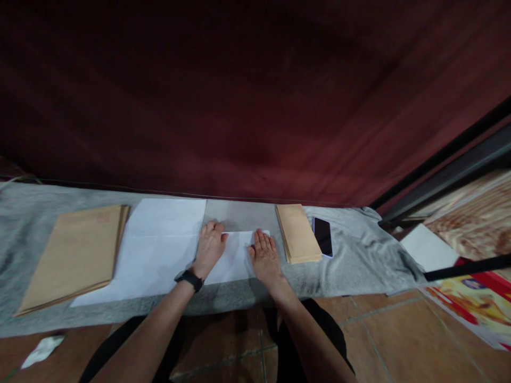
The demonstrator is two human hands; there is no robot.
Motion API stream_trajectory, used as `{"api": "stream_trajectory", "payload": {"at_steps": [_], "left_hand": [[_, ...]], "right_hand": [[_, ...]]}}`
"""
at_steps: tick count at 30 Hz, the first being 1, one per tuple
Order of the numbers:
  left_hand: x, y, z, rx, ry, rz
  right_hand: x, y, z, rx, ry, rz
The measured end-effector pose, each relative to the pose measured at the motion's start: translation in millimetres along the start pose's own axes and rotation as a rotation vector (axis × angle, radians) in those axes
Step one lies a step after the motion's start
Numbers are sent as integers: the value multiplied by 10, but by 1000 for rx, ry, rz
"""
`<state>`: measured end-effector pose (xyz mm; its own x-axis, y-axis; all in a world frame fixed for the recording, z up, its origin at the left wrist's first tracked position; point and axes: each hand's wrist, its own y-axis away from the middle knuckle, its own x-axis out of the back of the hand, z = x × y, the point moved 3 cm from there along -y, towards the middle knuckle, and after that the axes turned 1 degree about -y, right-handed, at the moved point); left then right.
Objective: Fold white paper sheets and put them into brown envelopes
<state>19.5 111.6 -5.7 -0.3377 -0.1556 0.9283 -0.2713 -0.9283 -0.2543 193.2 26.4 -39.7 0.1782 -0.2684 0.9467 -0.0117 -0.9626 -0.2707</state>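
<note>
A folded sheet of white paper [233, 255] lies on the grey cloth in front of me, its long crease along the far side. My left hand [211, 246], with a black watch on the wrist, rests on its left end, fingers slightly bent and thumb apart. Flat on the paper's right end is my right hand [264, 256], fingers stretched toward the far edge. To the left, larger white sheets [159, 255] lie spread out with a faint crease across them.
A stack of large brown envelopes [80, 244] sits at the left, and smaller brown envelopes [298, 234] lie right of my hands. Beside those is a phone [322, 236]. A dark red curtain [247, 106] hangs behind the cloth-covered surface [359, 260]. A printed box [475, 303] stands at far right.
</note>
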Motion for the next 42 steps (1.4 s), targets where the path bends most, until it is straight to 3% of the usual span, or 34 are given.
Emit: {"api": "stream_trajectory", "payload": {"at_steps": [6,15,24,27,29,32,36,42], "left_hand": [[-68,-99,-52,-5,174,-68],[-81,-109,-49,44,128,-168],[-7,-72,31,44,100,-96],[20,15,167,12,19,42],[-21,114,315,-82,14,118],[-194,292,536,-274,65,34],[-352,439,589,-253,54,-55],[-313,468,447,-212,9,-34]], "right_hand": [[18,-24,-106,46,-91,4],[-61,-21,-249,84,-129,3],[-61,-50,-187,-33,-73,-31],[-59,-54,-183,-30,-63,-45],[-58,-52,-175,-28,-53,-60],[-64,-41,-166,10,-28,-102],[-73,-28,-152,36,-18,-111],[-63,-2,-78,-24,-31,-30]]}}
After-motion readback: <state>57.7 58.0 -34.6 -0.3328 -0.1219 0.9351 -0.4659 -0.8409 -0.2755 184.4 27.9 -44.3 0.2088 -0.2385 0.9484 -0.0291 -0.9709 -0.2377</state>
